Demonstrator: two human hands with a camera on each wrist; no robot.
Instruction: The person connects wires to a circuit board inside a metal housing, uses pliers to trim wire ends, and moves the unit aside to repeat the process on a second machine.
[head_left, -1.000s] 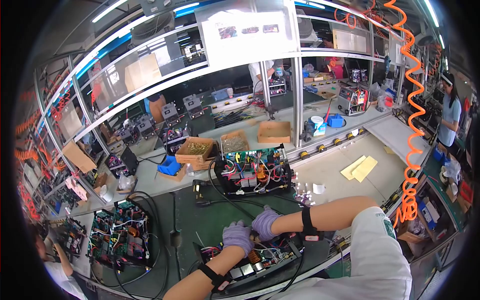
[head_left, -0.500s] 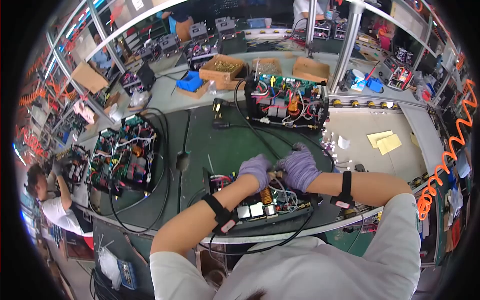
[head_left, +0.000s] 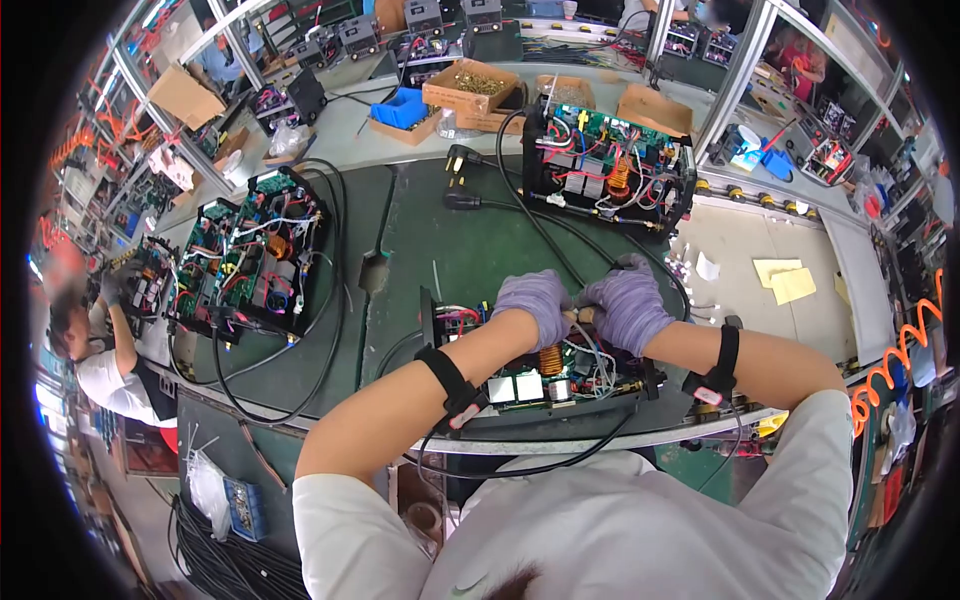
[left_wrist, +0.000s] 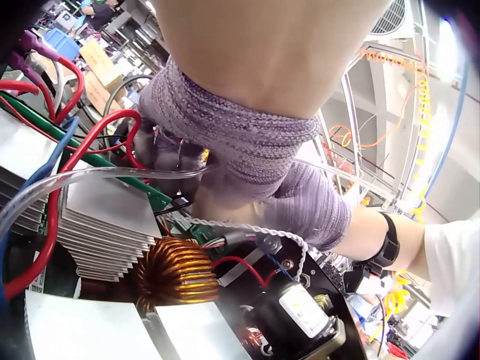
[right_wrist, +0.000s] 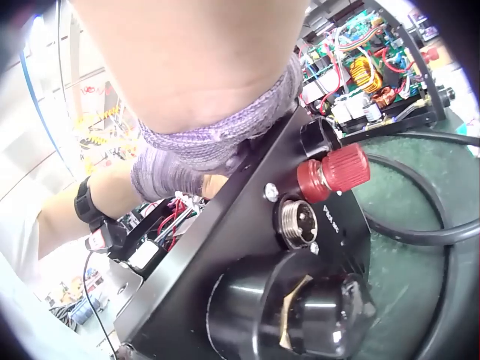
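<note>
Fingers of the left hand (head_left: 533, 303) and right hand (head_left: 634, 308) bend downward and come together over the open near unit (head_left: 560, 388); their tips are largely hidden, and I cannot tell whether they pinch anything. Both hands wear purple gloves (left_wrist: 232, 142). From left to right, I record the following. At left on the green work surface (head_left: 445, 245) stands an open left unit (head_left: 250, 255), well apart from the hands. Beyond the surface are a blue bin (head_left: 400, 108) and a carton (head_left: 470, 82) of brass-coloured pieces. A black plug (head_left: 463, 202) lies short of them. The near unit sits at the near edge, showing a heat sink (left_wrist: 105, 232) and a copper coil (left_wrist: 176, 274); its right end panel carries a red knob (right_wrist: 335, 172). Behind it stands the far unit (head_left: 612, 172). At right lie yellow sheets (head_left: 788, 282).
</note>
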